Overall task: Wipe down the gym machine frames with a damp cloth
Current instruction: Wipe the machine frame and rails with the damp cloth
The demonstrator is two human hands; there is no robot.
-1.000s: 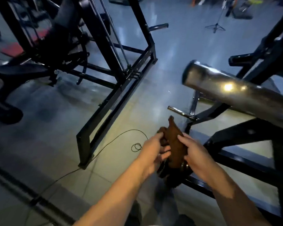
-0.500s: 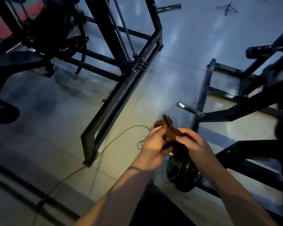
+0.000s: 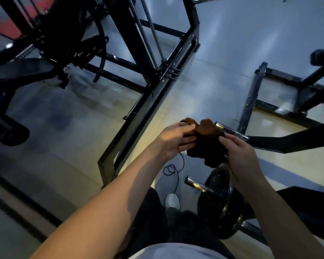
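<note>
Gym floor (image 3: 223, 53) | left hand (image 3: 173, 139) pinches cloth (image 3: 207, 141) | right hand (image 3: 245, 157) grips cloth

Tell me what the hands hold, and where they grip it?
Both hold the brown cloth: left hand pinches its left end, right hand grips its right side.

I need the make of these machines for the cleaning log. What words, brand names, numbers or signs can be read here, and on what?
None can be read.
Black machine frame: no label or lettering shows.
Weight plate: too dark and blurred to tell any marking.
Brown cloth, held by the left hand and right hand: no tag or print visible.
</note>
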